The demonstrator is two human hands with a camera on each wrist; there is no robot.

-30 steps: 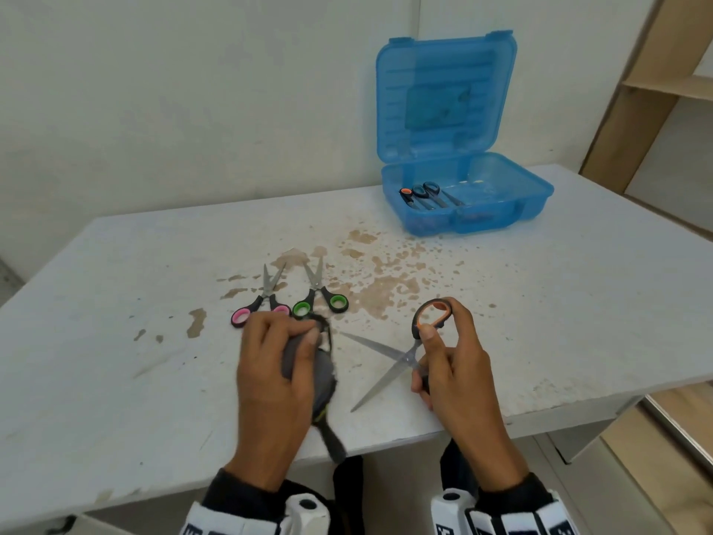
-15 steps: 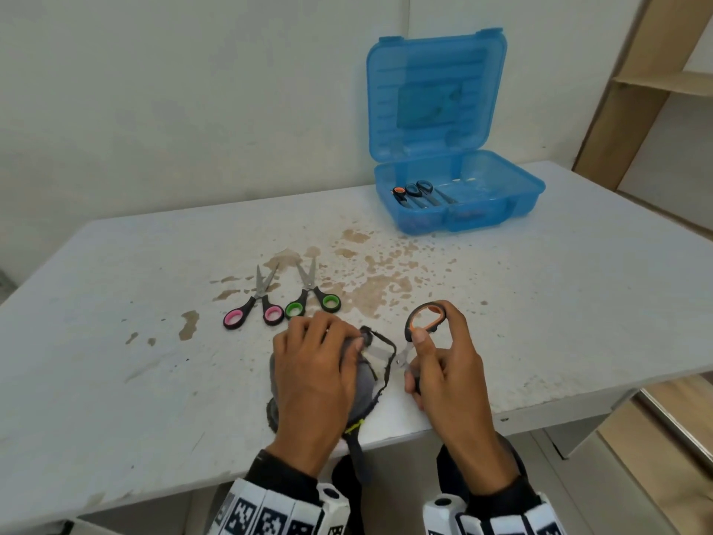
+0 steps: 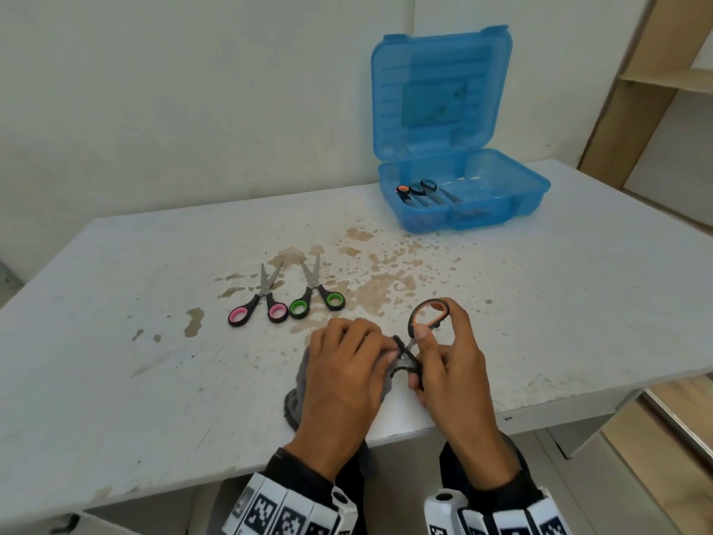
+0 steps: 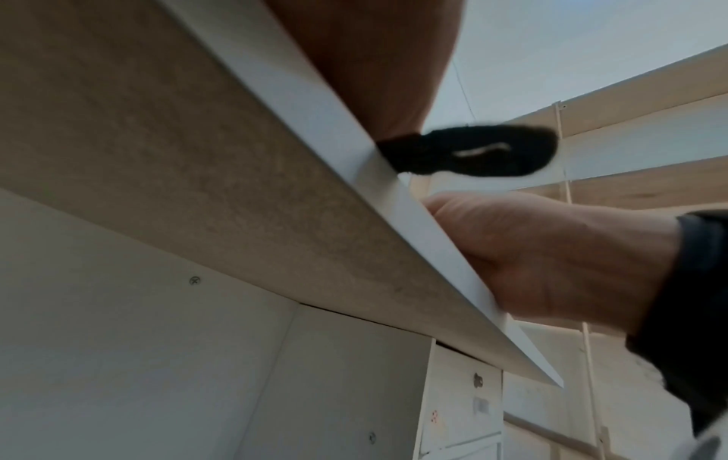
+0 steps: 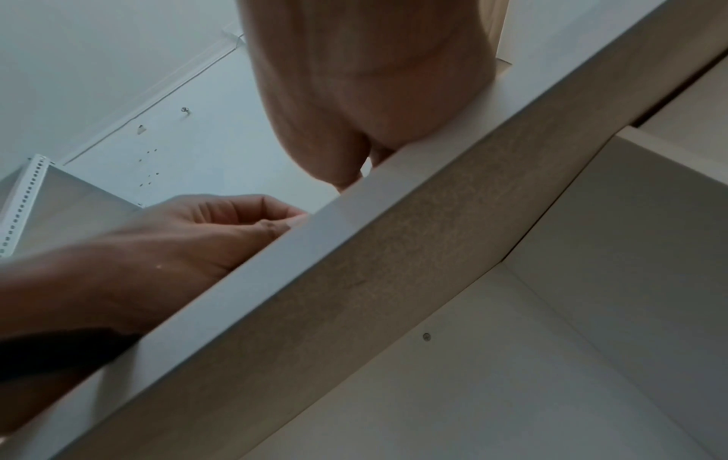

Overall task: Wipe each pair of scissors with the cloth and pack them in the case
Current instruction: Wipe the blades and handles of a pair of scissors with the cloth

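Head view: the right hand (image 3: 451, 364) pinches the black-and-orange-handled steel scissors (image 3: 426, 322) by a handle loop, steadying the blades so the left hand (image 3: 347, 374), fingers curled round the soft grey cloth (image 3: 303, 384), can rub them. Pink-handled scissors (image 3: 259, 303) and green-handled scissors (image 3: 314, 295) wait on the stained white table (image 3: 540, 303); the translucent blue plastic case (image 3: 463, 198) stands open.

Left wrist view: fuzzy dark cloth (image 4: 472, 152) overhangs the table edge (image 4: 394, 186).

Right wrist view: grip hidden.
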